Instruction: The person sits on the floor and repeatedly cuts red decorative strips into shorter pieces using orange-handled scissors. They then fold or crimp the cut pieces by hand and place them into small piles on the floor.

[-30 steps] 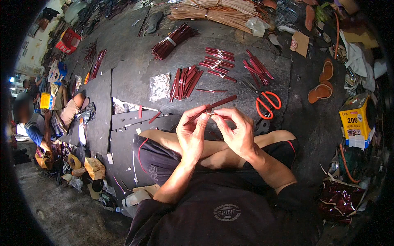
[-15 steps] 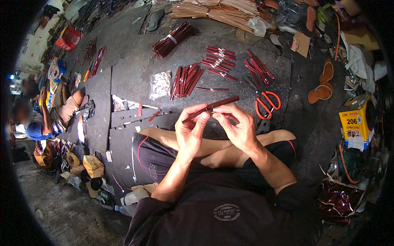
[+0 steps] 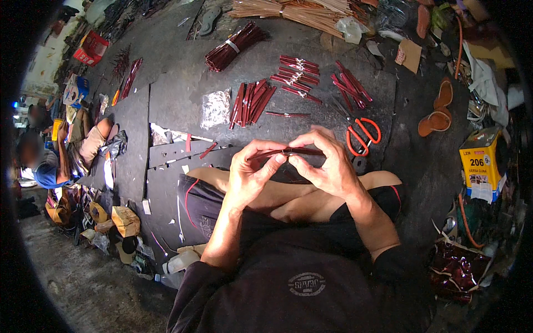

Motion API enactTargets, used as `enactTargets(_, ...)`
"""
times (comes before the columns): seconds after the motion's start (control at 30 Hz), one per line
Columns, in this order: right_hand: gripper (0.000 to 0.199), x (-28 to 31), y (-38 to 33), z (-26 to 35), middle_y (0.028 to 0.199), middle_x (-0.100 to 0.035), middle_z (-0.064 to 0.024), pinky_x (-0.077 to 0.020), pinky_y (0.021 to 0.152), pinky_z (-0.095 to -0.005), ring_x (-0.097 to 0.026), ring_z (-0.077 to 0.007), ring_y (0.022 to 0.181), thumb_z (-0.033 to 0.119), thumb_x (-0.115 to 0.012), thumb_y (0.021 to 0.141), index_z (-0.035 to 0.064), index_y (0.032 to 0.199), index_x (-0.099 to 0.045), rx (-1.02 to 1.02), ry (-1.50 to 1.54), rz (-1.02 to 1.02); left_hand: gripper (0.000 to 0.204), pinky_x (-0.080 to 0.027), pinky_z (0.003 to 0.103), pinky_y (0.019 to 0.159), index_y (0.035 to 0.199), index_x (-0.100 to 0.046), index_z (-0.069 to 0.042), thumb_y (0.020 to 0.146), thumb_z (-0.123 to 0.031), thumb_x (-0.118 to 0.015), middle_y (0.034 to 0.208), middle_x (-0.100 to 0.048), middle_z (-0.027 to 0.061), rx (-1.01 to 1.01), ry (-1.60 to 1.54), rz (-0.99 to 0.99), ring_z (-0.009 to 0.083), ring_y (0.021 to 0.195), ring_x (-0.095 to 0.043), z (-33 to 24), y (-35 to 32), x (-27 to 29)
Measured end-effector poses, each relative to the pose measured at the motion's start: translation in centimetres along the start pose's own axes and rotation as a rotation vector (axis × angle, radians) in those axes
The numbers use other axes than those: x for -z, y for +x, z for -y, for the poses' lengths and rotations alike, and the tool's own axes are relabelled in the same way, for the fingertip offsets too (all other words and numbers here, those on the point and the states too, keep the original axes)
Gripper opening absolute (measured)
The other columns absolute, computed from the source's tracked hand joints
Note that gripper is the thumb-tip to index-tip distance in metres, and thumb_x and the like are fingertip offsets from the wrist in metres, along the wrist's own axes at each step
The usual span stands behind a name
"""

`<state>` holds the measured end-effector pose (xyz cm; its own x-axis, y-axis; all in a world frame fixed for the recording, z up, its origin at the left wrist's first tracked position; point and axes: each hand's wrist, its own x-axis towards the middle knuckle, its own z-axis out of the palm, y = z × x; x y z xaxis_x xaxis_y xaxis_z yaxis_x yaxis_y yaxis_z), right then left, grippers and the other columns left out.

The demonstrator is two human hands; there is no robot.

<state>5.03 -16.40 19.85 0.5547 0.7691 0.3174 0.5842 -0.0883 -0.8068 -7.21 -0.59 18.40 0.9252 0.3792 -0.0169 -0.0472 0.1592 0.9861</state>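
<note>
I sit cross-legged on a dark floor. My left hand [image 3: 252,169] and my right hand [image 3: 325,161] meet in front of me, both pinching one thin dark red stick bundle [image 3: 291,151] held level between the fingertips. Just beyond my hands lies a single red bundle [image 3: 287,115]. Further out are a loose pile of red sticks [image 3: 251,102] and a row of wrapped red bundles [image 3: 296,71]. Orange-handled scissors [image 3: 362,133] lie right of my right hand.
A clear plastic sheet [image 3: 215,108] lies left of the pile. A tied dark red bunch [image 3: 233,46] and tan straw bundles [image 3: 300,10] are at the far edge. A yellow box [image 3: 481,162] and brown sandals [image 3: 438,109] lie right. Another person [image 3: 53,158] sits at far left.
The stick bundle has tilted from slanted upward to level, and my hands have drawn closer together around it.
</note>
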Motion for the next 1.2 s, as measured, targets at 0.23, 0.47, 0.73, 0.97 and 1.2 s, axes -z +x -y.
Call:
enactTargets(0.23, 0.016, -1.4, -0.6, -1.0, 0.09, -0.069, -0.0106, -0.0549, 0.075, -0.0325, -0.069, -0.02, 0.083, 0.007, -0.072, 0.085, 0.0014, 0.097, -0.064, -0.206, 0.391, -0.058, 0.021, -0.053, 0.027, 0.087, 0.108, -0.068, 0.001, 0.088, -0.004, -0.071, 0.102, -0.071, 0.0092, 0.025, 0.134, -0.104, 0.0137, 0.094, -0.066, 0.1, 0.1, -0.5)
enactTargets(0.47, 0.012, -2.0, -0.4, -1.8, 0.094, -0.066, -0.0057, -0.0535, 0.079, -0.0256, -0.063, -0.0097, 0.087, 0.006, -0.065, 0.092, -0.0013, 0.102, -0.062, -0.417, 0.601, 0.022, 0.018, -0.054, 0.026, 0.079, 0.105, -0.068, 0.002, 0.09, -0.008, -0.07, 0.095, -0.072, 0.0094, 0.153, -0.016, -0.181, 0.0119, 0.086, -0.067, 0.8, 0.4, -0.6)
enactTargets(0.73, 0.027, 0.1, -0.1, -2.8, 0.091, -0.067, -0.0096, -0.056, 0.074, -0.029, -0.067, -0.0159, 0.08, 0.024, -0.06, 0.098, -0.0013, 0.107, -0.062, -0.671, 0.941, 0.185, 0.02, -0.054, 0.026, 0.077, 0.107, -0.064, 0.001, 0.091, -0.009, -0.069, 0.091, -0.07, 0.0074, 0.162, -0.137, -0.169, 0.0129, 0.082, -0.067, 1.4, 0.8, 0.5)
enactTargets(0.97, 0.014, -0.5, -0.2, -2.5, 0.085, -0.065, -0.0066, -0.0544, 0.069, -0.0267, -0.065, -0.013, 0.074, 0.015, -0.062, 0.096, 0.0016, 0.098, -0.06, -0.614, 0.879, 0.208, 0.018, -0.053, 0.024, 0.077, 0.106, -0.064, 0.001, 0.09, -0.005, -0.069, 0.09, -0.069, 0.0054, 0.135, -0.084, -0.116, 0.0101, 0.084, -0.065, 1.3, 0.6, 0.1)
enactTargets(1.2, 0.014, -2.8, -0.8, -1.8, 0.082, -0.064, -0.0055, -0.0517, 0.067, -0.0287, -0.064, -0.0116, 0.076, 0.013, -0.065, 0.092, 0.0004, 0.091, -0.059, -0.386, 0.388, 0.042, 0.011, -0.048, 0.021, 0.072, 0.101, -0.062, -0.001, 0.092, -0.006, -0.066, 0.085, -0.066, 0.0012, 0.113, 0.076, -0.3, 0.0053, 0.077, -0.059, 1.9, 0.2, -1.6)
